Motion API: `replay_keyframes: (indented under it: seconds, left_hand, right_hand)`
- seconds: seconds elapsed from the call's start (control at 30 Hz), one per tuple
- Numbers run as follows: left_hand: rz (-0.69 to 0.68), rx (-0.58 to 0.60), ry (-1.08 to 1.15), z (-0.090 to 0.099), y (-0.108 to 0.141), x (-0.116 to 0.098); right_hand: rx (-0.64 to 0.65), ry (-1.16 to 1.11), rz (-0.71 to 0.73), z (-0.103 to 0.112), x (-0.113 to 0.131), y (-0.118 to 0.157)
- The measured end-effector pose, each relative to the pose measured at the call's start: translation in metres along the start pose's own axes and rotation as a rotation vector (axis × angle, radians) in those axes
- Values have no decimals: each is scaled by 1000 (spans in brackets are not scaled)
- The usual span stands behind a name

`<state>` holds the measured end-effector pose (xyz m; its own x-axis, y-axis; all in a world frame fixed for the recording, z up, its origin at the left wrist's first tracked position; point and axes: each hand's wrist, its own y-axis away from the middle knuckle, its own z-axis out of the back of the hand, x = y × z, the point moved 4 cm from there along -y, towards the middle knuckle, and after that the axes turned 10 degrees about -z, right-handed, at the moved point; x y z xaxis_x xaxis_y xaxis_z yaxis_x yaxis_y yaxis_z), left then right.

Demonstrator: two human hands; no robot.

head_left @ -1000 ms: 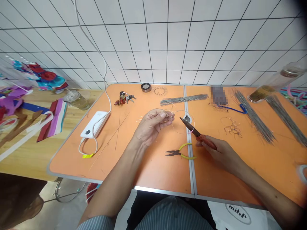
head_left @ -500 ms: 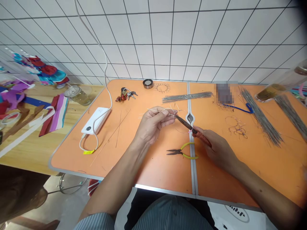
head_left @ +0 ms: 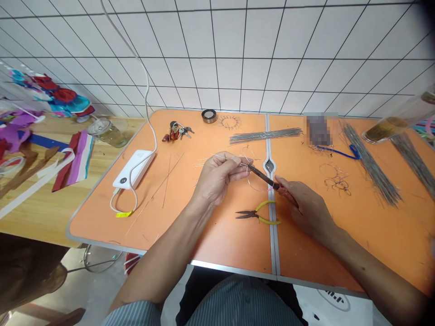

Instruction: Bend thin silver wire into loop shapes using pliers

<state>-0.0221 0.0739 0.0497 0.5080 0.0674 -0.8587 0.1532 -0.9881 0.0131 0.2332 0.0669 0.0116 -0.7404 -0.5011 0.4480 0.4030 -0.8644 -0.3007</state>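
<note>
My left hand [head_left: 219,176] pinches several thin metal wires [head_left: 220,156] whose ends stick out on both sides of the fingers. A thin loop of wire [head_left: 250,181] hangs below the fingertips. In my right hand [head_left: 311,206] is a pair of pliers [head_left: 263,175] with reddish handles, fingers wrapped round them. The jaws reach to the wire at my left fingertips; whether they are closed on it I cannot tell. Yellow-handled pliers [head_left: 258,213] lie on the orange table [head_left: 234,246] just below, touching neither hand.
Wire bundles [head_left: 265,135] lie at the back, with another bundle [head_left: 372,165] at right. Nearby are wire loops [head_left: 336,180], a roll of tape [head_left: 209,116], keys [head_left: 181,131] and a white power bank [head_left: 134,169] with a cable. A tilted glass bottle [head_left: 390,127] stands at far right.
The view has shifted slightly. The pliers' angle at the wire has changed a little, and the wire loop below my left fingertips sits differently. Both hands keep their hold.
</note>
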Motion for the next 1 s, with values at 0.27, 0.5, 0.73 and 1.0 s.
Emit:
replay_keyframes:
  seconds: [0.27, 0.5, 0.73, 1.0]
  left_hand:
    - [10, 5, -17, 0, -1, 0]
    - [17, 12, -15, 0, 0, 0]
    - [15, 1, -48, 0, 1, -2]
    - [-25, -2, -97, 0, 1, -3]
  right_hand:
    - [3, 12, -2, -1, -2, 1]
    - [9, 13, 11, -1, -1, 0]
    - [39, -53, 7, 0, 4, -1]
    - [26, -17, 0, -4, -3, 3]
